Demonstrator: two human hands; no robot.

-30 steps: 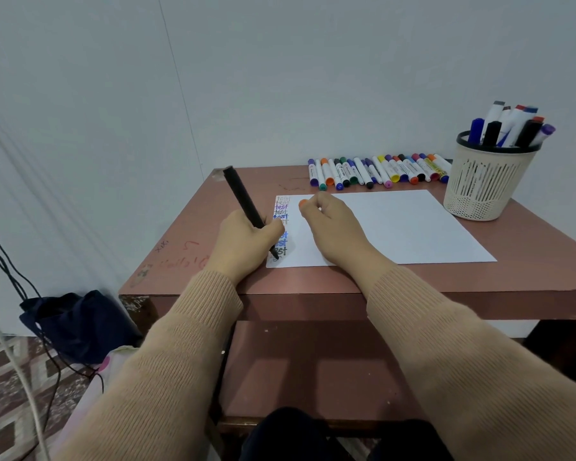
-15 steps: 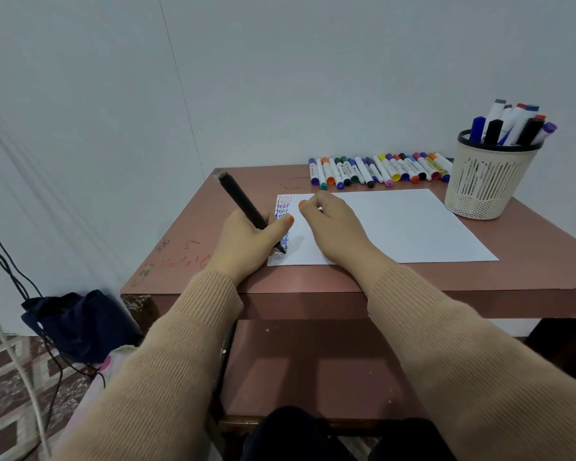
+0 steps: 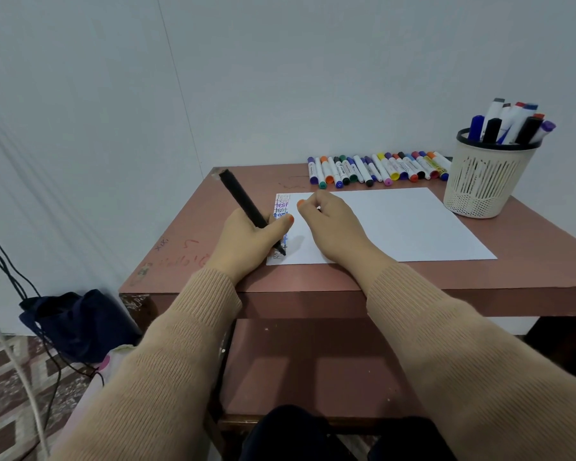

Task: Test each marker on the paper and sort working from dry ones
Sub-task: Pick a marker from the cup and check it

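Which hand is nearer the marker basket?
Right. The right hand rests on the paper, left of the basket; the left hand, gripping the black marker, is farther left.

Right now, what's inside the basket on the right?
Markers standing upright in the basket, caps up: blue, black, purple and several white-barrelled ones. Their lower ends are hidden behind the basket wall, so anything sitting below the rim can't be seen.

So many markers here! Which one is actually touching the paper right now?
The black marker gripped in the left hand; its tip meets the paper. The others lie in a row or stand in the basket.
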